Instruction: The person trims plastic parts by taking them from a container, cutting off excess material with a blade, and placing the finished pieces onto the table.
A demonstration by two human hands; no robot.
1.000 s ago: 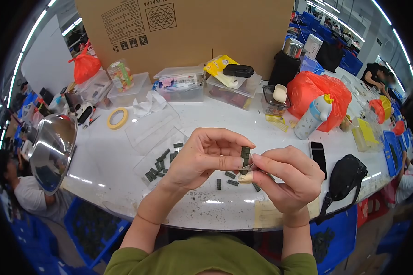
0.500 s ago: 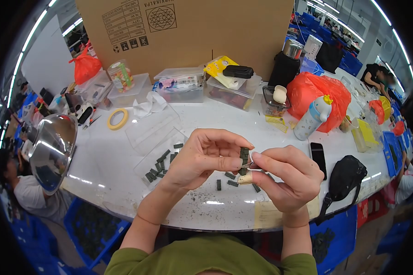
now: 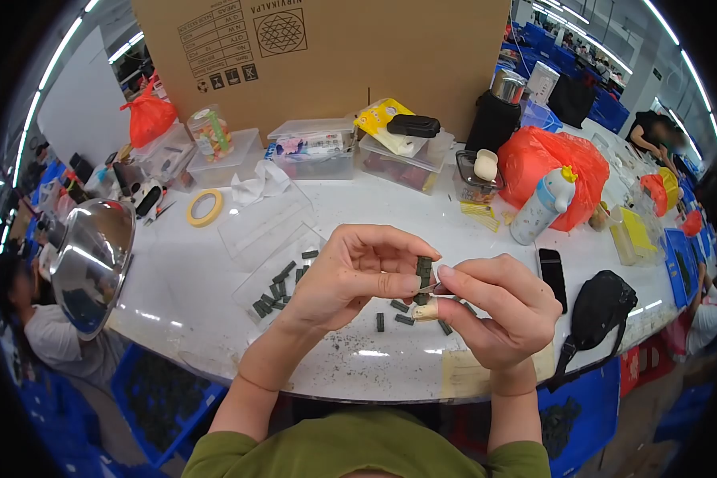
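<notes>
Between the thumb and fingers of my left hand is a small dark green ridged block, held upright above the table. My right hand pinches a thin, pointed metal piece, perhaps a small blade, against the block's side; most of it is hidden by the fingers. Beige tape wraps my right thumb. Below and to the left, several similar green blocks lie on a clear plastic sheet. A few others rest on the white table under my hands, among dark crumbs.
A large cardboard sheet stands behind clear boxes. A tape roll and metal bowl lie left. To the right are a bottle, red bag, phone and black pouch. Other people sit nearby.
The metal piece and my right fingers have shifted very slightly against the block. My left hand keeps the same hold, and the blocks on the table lie as before.
</notes>
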